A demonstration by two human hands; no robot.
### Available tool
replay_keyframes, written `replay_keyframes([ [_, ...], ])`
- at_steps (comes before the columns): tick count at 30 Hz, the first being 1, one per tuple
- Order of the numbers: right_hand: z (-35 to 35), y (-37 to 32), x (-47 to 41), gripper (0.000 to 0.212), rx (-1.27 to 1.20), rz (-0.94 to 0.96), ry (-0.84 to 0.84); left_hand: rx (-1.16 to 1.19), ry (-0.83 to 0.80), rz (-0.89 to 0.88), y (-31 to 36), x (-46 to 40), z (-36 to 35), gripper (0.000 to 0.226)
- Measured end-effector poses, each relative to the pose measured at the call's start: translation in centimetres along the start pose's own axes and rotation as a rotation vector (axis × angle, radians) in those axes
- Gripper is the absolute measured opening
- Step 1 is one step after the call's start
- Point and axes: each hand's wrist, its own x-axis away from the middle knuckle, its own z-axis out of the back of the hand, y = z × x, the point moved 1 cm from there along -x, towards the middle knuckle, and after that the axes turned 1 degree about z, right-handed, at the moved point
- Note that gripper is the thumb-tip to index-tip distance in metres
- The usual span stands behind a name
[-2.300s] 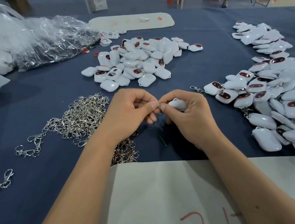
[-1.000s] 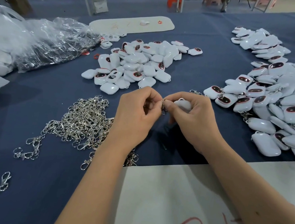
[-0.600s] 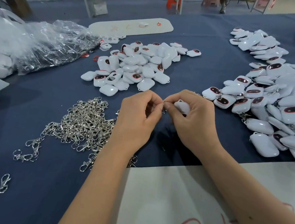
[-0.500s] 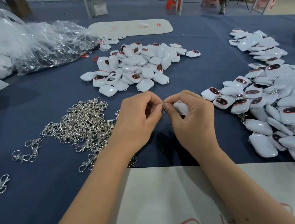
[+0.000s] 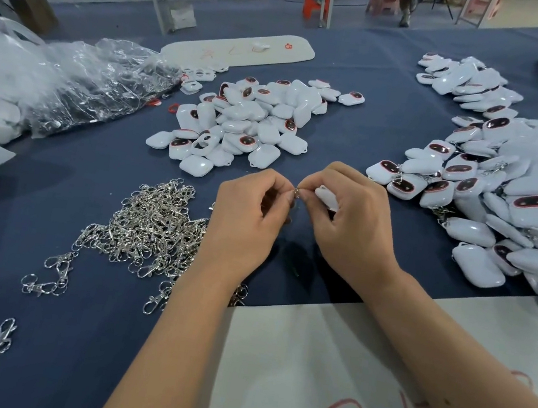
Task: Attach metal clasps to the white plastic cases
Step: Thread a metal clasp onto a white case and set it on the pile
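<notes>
The blue counter [image 5: 356,136] carries two heaps of white cases, the larger [image 5: 511,189] at three o'clock, the smaller [image 5: 248,121] at twelve, too many to count. A clasp pile [image 5: 150,225] lies at nine. Centred, the right hand [image 5: 344,221] grips one case [image 5: 325,196]; the left hand [image 5: 247,225] pinches one clasp ring [image 5: 296,192] against it.

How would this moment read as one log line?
left hand: pinches clasp ring | right hand: holds white case | step: attaching
</notes>
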Motion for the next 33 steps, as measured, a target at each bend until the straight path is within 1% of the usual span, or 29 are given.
replay_keyframes([
  [6, -0.1, 0.3, 0.0, 0.011, 0.026, 0.044, -0.043, -0.027, 0.022, 0.01, 0.1, 0.1, -0.1, 0.013],
  [10, -0.2, 0.4, 0.0, 0.01, 0.019, 0.025, -0.064, -0.013, 0.029, 0.04, 0.2, 0.3, -0.2, 0.014],
  [13, -0.3, 0.7, -0.1, 0.009, -0.066, -0.038, -0.091, -0.069, 0.029, 0.018, 0.1, 0.1, -0.1, 0.014],
  [16, -0.5, 1.0, -0.2, 0.013, -0.177, -0.201, -0.154, -0.067, 0.038, -0.012, 0.0, 0.0, 0.0, 0.014],
  [18, -0.4, 1.2, -0.2, 0.017, -0.28, -0.276, -0.188, -0.048, 0.042, -0.042, 0.0, -0.1, 0.0, 0.014],
  [22, 0.2, 1.0, -0.3, 0.014, -0.421, -0.291, -0.19, -0.018, 0.051, -0.082, -0.1, -0.2, 0.0, 0.014],
  [28, 0.3, 1.1, -0.2, 0.012, -0.396, -0.284, -0.142, -0.106, 0.018, -0.144, 0.0, -0.1, 0.2, 0.014],
  [30, 0.1, 1.1, -0.1, 0.012, -0.339, -0.245, -0.145, -0.128, 0.001, -0.154, 0.1, -0.1, 0.5, 0.014],
  [33, 0.0, 0.9, -0.1, 0.009, -0.236, -0.175, -0.193, -0.163, -0.029, -0.16, 0.2, 0.0, 1.0, 0.015],
])
